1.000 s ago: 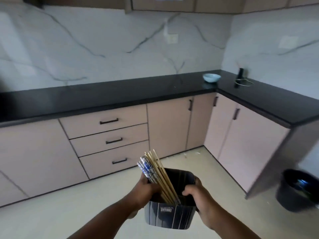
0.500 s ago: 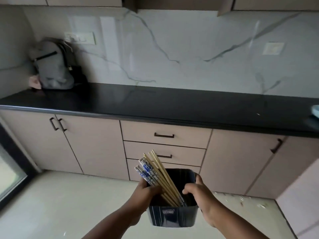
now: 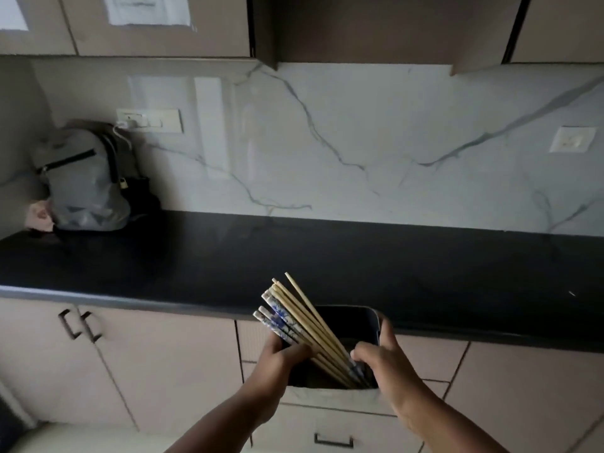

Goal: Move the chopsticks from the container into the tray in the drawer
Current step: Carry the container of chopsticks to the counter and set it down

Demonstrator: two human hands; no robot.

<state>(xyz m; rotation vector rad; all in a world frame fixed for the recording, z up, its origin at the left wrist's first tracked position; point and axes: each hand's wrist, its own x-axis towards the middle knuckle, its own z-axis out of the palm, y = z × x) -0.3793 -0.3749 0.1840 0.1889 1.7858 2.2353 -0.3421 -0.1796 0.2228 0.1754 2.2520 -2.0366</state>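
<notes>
I hold a dark square container [image 3: 358, 317] in front of the black counter edge, just above the closed drawers. My left hand [image 3: 282, 356] grips its left rim and my right hand [image 3: 379, 354] grips its right rim. A bundle of chopsticks [image 3: 294, 315] leans out of it toward the upper left: several plain wooden ones and several white ones with blue patterns. The lower ends of the chopsticks rest deep in the container. No tray is in view and every drawer I can see is closed.
The black countertop [image 3: 327, 256] runs across the view under a marble backsplash. A grey backpack [image 3: 81, 181] stands at its far left below a wall socket [image 3: 148, 120]. Closed drawers [image 3: 333, 433] sit beneath my hands, cabinet doors [image 3: 75, 325] to the left.
The view has swung left and closer to the counter. The container in both hands has risen from drawer height to the counter's front edge. Both grips are unchanged.
</notes>
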